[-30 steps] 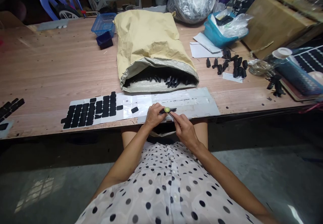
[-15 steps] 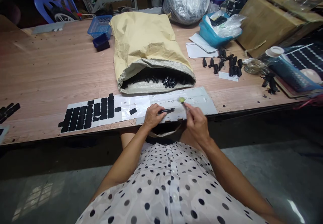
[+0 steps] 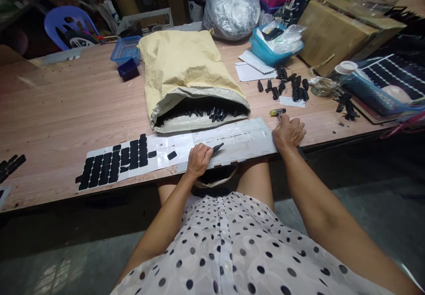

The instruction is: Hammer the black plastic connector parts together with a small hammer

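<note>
My left hand is closed on a slim black part, whose narrow end sticks out to the right above a grey board. Off the board's right end, my right hand is closed around the handle of a small hammer. Its head has a yellow end and a black end and lies low at the tabletop; a dark handle end shows below my hand. Behind the board, an open yellow paper sack shows many glossy black parts in its mouth.
Black rounded pads lie in rows on a white sheet at left. Several black parts are scattered at right, near a teal basket, a cardboard box and a clear bottle. Blue baskets stand behind the sack.
My right hand has moved right with the hammer, from beside the black part to past the board's end. My left hand keeps its hold; the part now points slightly upward.
</note>
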### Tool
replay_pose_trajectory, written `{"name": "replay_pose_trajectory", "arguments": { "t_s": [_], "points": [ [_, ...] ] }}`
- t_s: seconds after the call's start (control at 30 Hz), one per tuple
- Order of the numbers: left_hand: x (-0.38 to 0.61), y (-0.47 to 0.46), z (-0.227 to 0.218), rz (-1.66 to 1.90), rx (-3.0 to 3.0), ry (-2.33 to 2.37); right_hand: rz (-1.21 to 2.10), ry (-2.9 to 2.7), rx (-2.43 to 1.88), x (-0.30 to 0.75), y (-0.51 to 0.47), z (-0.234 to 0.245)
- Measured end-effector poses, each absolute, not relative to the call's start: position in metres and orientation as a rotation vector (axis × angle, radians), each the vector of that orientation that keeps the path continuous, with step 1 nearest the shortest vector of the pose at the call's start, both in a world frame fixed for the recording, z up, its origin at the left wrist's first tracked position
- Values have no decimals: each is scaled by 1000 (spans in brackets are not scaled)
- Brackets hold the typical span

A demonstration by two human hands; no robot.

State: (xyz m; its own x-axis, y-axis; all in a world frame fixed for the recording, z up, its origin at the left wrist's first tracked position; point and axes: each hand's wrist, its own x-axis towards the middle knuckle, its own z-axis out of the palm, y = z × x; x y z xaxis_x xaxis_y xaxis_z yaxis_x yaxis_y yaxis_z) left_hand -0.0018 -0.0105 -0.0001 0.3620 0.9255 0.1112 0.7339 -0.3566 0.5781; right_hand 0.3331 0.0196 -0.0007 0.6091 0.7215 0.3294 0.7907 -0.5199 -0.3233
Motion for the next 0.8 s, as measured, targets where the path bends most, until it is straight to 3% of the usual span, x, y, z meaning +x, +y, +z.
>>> {"name": "replay_pose_trajectory", "arguments": {
  "t_s": [0.33,0.6,0.8],
  "points": [
    [-16,-74,-22,733,2506,893,-147,-1222,-2390,331,21,1],
    [-25,-102,-72,112,2176,1640,-160,-1246,-2408,328,18,5],
    [-26,-97,-24,566,2437,1115,-149,-1269,-2396,331,15,5]
  ]
}}
